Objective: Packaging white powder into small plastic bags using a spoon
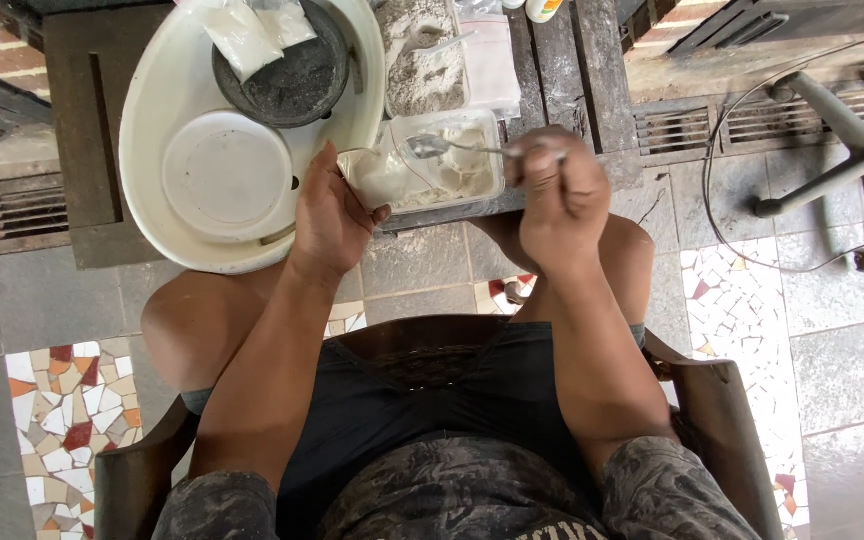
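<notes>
- The right hand (560, 195) is closed around the handle of a metal spoon (432, 147), whose bowl hangs over a clear plastic container (422, 170) of white paste.
- The left hand (330, 215) grips the left side of that container, thumb along its near edge, fingers curled against the wall.
- The container sits at the near edge of a dark wooden surface (592, 80), between the two hands.
- Just left lies a large white oval basin (167, 240) holding a round white lid (227, 175) and a dark bowl (287, 70) with small plastic bags.
- Farther away stands a tray of grey powder (422, 55).
</notes>
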